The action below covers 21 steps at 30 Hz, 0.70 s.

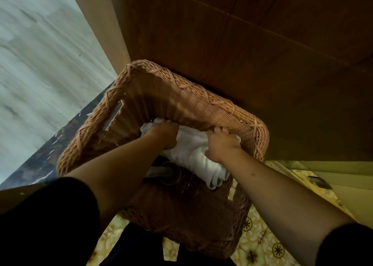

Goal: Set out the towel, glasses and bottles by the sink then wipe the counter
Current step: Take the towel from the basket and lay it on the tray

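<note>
A folded white towel (191, 154) lies inside a tall woven wicker basket (193, 98) on the floor. My left hand (165, 133) reaches into the basket and grips the towel's far left end. My right hand (221, 144) is closed on the towel's right side, near the basket's rim. Below the towel, in the basket's shadowed bottom, something clear like a glass (171, 173) shows dimly. No bottles are visible.
A dark wooden cabinet front (242, 43) rises right behind the basket. Patterned yellow floor tiles (262, 235) lie under it. A dark marble strip (46, 152) and pale grey floor (40, 63) run along the left.
</note>
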{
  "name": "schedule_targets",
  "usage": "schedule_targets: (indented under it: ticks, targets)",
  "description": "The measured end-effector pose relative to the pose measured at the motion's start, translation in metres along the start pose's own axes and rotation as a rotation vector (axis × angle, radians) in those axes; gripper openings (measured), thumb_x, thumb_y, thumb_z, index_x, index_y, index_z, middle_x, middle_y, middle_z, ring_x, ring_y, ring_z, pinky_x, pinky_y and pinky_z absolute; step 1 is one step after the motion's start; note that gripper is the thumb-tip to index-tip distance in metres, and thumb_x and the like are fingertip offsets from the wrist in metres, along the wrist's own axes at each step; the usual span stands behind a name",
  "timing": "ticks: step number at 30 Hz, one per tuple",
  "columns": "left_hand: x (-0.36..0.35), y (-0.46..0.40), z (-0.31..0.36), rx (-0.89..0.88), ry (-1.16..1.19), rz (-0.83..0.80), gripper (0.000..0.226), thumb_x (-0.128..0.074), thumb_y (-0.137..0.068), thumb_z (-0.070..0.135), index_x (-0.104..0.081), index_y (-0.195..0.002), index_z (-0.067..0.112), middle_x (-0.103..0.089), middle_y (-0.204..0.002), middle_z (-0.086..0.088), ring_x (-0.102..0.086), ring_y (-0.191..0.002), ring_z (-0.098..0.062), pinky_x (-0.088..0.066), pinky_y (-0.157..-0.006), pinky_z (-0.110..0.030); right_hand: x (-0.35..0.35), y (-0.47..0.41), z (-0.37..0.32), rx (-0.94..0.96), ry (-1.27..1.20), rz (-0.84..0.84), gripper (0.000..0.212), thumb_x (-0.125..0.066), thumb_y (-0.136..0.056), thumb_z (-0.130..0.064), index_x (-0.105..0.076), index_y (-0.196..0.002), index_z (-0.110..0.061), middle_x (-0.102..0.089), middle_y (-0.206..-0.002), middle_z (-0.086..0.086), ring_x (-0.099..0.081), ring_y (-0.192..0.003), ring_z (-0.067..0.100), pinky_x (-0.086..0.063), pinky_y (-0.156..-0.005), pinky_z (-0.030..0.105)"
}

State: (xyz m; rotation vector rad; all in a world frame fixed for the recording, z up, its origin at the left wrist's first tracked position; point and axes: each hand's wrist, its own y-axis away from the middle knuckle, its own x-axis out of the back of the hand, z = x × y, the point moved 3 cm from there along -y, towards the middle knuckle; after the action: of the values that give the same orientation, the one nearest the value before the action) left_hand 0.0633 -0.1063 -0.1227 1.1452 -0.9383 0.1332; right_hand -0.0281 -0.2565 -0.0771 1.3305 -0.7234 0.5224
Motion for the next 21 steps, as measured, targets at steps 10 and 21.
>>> schedule_targets:
  ticks: [10,21]
  targets:
    - [-0.037,-0.069,-0.027,-0.053,-0.142,0.033,0.065,-0.053,-0.095,0.027,-0.025,-0.153,0.017,-0.029,-0.157,-0.011,-0.033,-0.139,-0.041,-0.034,-0.109,-0.059,-0.025,-0.039,-0.009,-0.13,0.116,-0.048,0.068,-0.064,-0.09,-0.045,-0.038,-0.144,-0.013,-0.043,-0.145,0.02,-0.043,-0.13,0.04,-0.034,-0.104,0.051]
    - [-0.052,-0.097,-0.026,-0.108,-0.278,0.111,0.058,-0.054,-0.095,0.035,-0.038,-0.149,0.021,-0.038,-0.153,-0.011,-0.039,-0.137,-0.035,-0.035,-0.107,-0.055,-0.033,-0.059,-0.003,-0.221,0.017,-0.144,0.086,-0.074,-0.078,-0.061,-0.046,-0.142,-0.011,-0.054,-0.141,0.014,-0.05,-0.129,0.033,-0.039,-0.102,0.044]
